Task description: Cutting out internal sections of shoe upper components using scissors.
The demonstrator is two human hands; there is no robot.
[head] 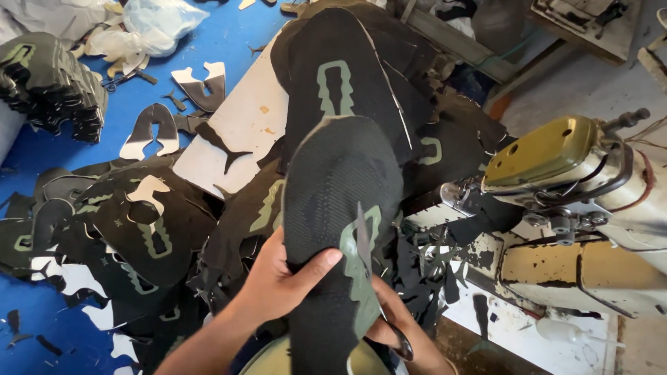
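Holding a black knit shoe upper (pixel 340 201) up over the lap, the person seemed to be at the trimming or checking step, between pulling a piece from the pile and passing it on. The left hand (pixel 278 281) had its grip closed on the piece's left edge, thumb pressed across the front of the knit and the fingers hidden behind it. The right hand (pixel 389 323) sat lower, mostly hidden by the cloth; its grip looked wrapped round a dark handle, probably small scissors (pixel 401 342), though how tightly could not be told. The upper hung in front of the heaped black pieces on the white counter (pixel 243 125), just left of the sewing machine (pixel 577 208). Its long axis ran nearly upright, rounded end pointing up and away, the lower end trailing toward the lap, with the olive-green trim (pixel 361 278) along its right side. By my judgement, the next move called for keeping the knit taut with the left hand and bringing the blade to the green edge without nicking it.
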